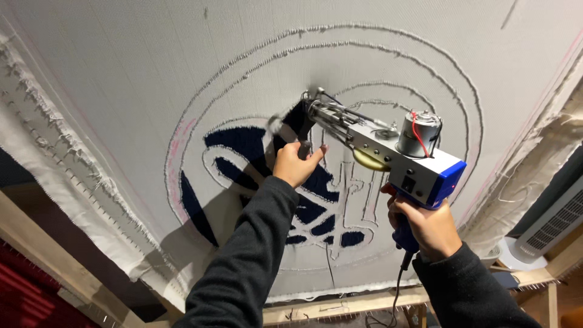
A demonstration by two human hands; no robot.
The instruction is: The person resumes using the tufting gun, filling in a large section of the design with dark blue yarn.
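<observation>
Up against the stretched white cloth (121, 79) on its wooden frame (340, 304), somebody's working a tufting gun (388, 149), the white-and-blue kind with a little silver motor (418, 133) on top and a red wire looping off it. Needle end is pressed right into the fabric, near the top of the dark navy patch (243, 146) that's already filled in.

Right hand (425, 228) is clenched round the blue pistol grip at the bottom of the gun, so the tool's body sits above and to the left of that fist, angled up toward the cloth. A black cord (398, 285) drops down from under the grip.

Left hand (296, 164) is up front, fingers curled around the small forward handle just below the needle assembly. So the gun basically spans between the two hands, nose end over the left one, motor end over the right. Both arms are in dark sleeves (243, 267).

Design on the cloth is a set of raised white outline rings (388, 42) with navy shapes inside, some sections filled, some just outlined. Faint pink marker line runs along the left side of the circle. Frayed cloth edges hang off the frame on the left and right, and a white slatted appliance (555, 225) stands on the floor at the far right.
</observation>
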